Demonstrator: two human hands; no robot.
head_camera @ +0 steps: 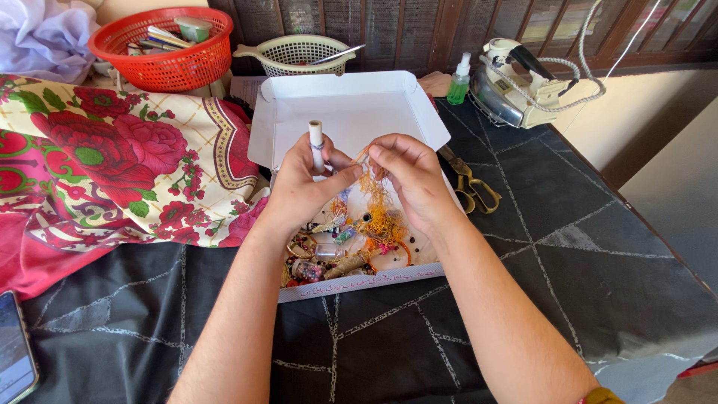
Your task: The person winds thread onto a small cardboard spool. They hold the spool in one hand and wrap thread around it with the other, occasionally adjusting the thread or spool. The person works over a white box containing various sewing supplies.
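L hand (303, 183) was up over the open white cardboard box (351, 112), fingers (336, 178) clenched around a small white tube (316, 142) that stood upright out of the fist, cap end up. R hand (411, 176) was just beside it, thumb and forefinger pinched on a tangle of gold-orange thread (372, 198); the thread hung down from the pinch into the box. Both hands nearly touched at the fingertips, w/ the thread between them.

Box sat on the counter, which was covered w/ a black cloth (523, 284) showing pale chalk-like lines. Lid flap stood open at the far side. Near end of the box held a jumble of craft bits (336, 258): beads, rings, spools, more gold thread; too small to tell each apart.

To the R of the box, touching its edge or nearly so, lay gold-handled scissors (471, 183). Further back R: an old electric iron (520, 86) w/ a braided cord, and a small green spray bottle (459, 81) just L of it. Back L: a red plastic basket (166, 49) w/ odds and ends inside, and a pale green basket (298, 54) beside it. L side of the counter carried a red rose-print fabric (112, 164). A phone (13, 352) lay at the near L edge, partly out of frame.
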